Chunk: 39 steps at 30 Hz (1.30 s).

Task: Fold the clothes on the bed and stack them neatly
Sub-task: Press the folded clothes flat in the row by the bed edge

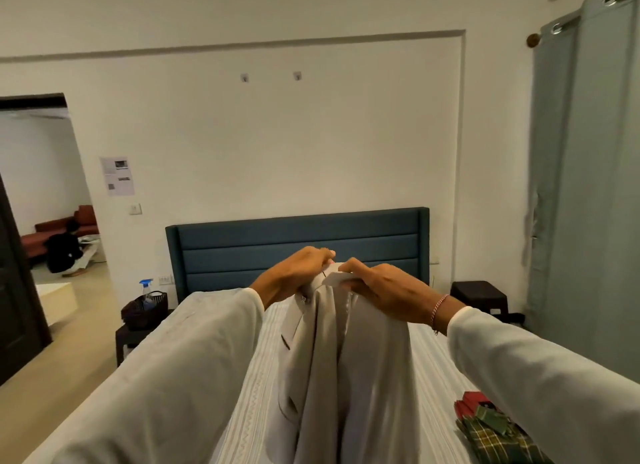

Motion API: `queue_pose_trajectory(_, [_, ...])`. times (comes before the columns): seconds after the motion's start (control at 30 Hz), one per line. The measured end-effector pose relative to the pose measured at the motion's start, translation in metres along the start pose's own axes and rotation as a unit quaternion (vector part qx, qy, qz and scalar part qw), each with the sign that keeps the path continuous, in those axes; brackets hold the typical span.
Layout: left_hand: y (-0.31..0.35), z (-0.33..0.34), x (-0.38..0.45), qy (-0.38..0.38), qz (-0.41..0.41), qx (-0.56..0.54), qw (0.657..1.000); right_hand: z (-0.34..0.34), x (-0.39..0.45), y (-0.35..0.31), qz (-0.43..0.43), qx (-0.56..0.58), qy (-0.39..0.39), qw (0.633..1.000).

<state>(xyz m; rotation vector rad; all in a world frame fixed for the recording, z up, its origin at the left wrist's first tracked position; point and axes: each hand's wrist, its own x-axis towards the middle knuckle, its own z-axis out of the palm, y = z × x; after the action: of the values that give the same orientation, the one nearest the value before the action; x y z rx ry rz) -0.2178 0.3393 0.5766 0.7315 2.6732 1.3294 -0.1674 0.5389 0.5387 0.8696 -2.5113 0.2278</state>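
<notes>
Both the left hand (297, 273) and right hand (384, 290) pinch the pale shirt (346, 359) aloft over the striped bed (433, 366), a dark basket (145, 309) holding a spray bottle (147, 287) off left, plaid clothes (498, 436) lower right.

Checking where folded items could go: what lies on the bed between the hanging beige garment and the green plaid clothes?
In the head view, only bare striped bedsheet lies between the beige garment and the green plaid clothes.

striped bed (429, 366), plaid shirt (498, 439) (folded), red garment (467, 403)
</notes>
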Motion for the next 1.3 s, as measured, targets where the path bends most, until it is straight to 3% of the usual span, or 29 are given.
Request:
queue_pose_trajectory(0.23, [-0.010, -0.015, -0.023, -0.108, 0.021, -0.124, 0.986, -0.006, -0.014, 0.017, -0.183, -0.136, 0.138, 0.964])
queue_pose_trajectory(0.4, [-0.019, -0.012, -0.029, -0.090, 0.063, -0.097, 0.989, -0.006, -0.025, 0.021, -0.235, -0.169, 0.190, 0.938])
queue_pose_trajectory(0.57, [-0.018, -0.006, -0.034, -0.072, 0.096, -0.059, 0.991, -0.004, -0.032, 0.025, -0.228, -0.140, 0.186, 0.945])
queue_pose_trajectory(0.87, [-0.005, 0.006, -0.047, -0.042, 0.137, 0.036, 0.989, 0.000, -0.034, 0.020, -0.244, -0.192, 0.215, 0.926])
queue_pose_trajectory(1.3, [0.008, 0.018, -0.067, -0.037, 0.255, 0.224, 0.940, 0.010, -0.041, 0.023, -0.176, -0.176, 0.253, 0.935])
